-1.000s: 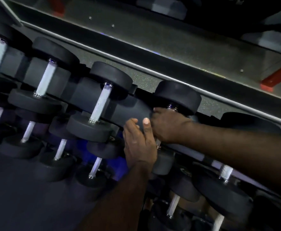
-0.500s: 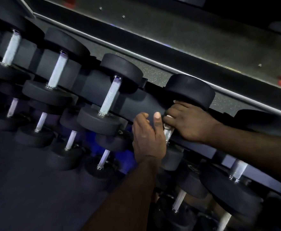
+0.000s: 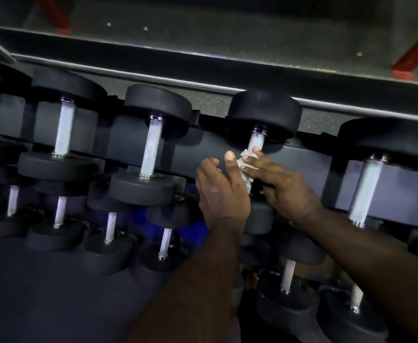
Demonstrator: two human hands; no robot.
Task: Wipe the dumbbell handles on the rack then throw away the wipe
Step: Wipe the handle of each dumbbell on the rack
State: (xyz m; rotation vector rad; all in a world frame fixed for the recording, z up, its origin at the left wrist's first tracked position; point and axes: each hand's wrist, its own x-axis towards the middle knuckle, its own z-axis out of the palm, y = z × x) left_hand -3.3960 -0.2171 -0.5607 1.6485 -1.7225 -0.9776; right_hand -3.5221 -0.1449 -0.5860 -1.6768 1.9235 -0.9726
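A big dark rack [image 3: 204, 151] runs from left to right, and it is full of dumbbells in rows. The top row has the biggest ones, with fat black round ends and shiny silver bars. The lower row [image 3: 111, 231], nearer and to the left, has smaller ones. Far behind the rack is a gray ledge [image 3: 203, 63], and a red bar [image 3: 413, 55] leans at the far right.

Two bare arms reach in from the near side toward the middle of the top row. The dumbbell [image 3: 265, 115] they reach for has its far black end showing; its near end is mostly hidden behind the hands.

The left hand [image 3: 221, 194] shows its back. Its thumb sticks straight up, its fingers bend only a little, and it holds nothing. The thumb is just beside the wipe.

The right hand [image 3: 284, 186] comes in from the right. Its fingers curl around the wipe and press it on the handle [image 3: 257, 142].

The wipe [image 3: 246, 167] is small, white and crumpled, wrapped on the handle's lower part, between the two hands.
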